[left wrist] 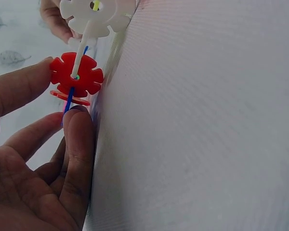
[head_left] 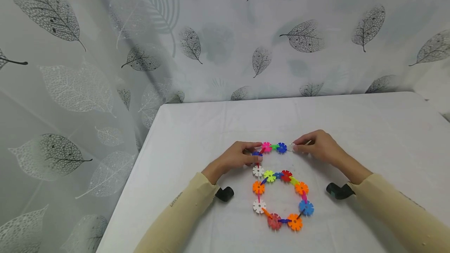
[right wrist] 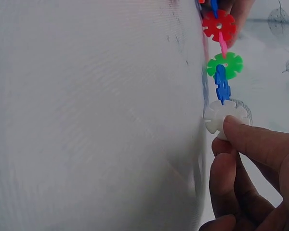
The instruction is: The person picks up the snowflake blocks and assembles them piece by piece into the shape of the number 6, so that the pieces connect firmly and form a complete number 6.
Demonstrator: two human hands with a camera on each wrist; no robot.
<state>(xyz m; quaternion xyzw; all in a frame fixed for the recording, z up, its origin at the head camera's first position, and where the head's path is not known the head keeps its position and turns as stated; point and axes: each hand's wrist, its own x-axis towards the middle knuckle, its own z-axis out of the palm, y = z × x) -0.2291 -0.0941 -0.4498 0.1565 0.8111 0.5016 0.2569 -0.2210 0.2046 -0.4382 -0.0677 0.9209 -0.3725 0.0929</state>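
Notched plastic snowflake discs are joined edge to edge in a figure: a closed lower loop with an upper branch rising from its left side. At the branch's upper left corner, my left hand (head_left: pixel 239 154) holds a blue disc (head_left: pixel 257 154) between thumb and fingers. Its index finger touches the red disc (left wrist: pixel 84 70) beside that one. My right hand (head_left: pixel 323 146) pinches a white disc (right wrist: pixel 216 114) at the branch's right end. Between the hands run a pink disc (head_left: pixel 266 147), a green disc (right wrist: pixel 231 64) and another blue disc (head_left: pixel 281 148).
The lower loop includes a yellow disc (head_left: pixel 269 176), orange disc (head_left: pixel 295 222) and light blue disc (head_left: pixel 306 208). Everything lies on a white-covered table (head_left: pixel 379 136). Behind hangs a leaf-patterned curtain (head_left: pixel 225 57). A black device (head_left: pixel 339 191) sits under the right wrist, another black device (head_left: pixel 225 194) under the left.
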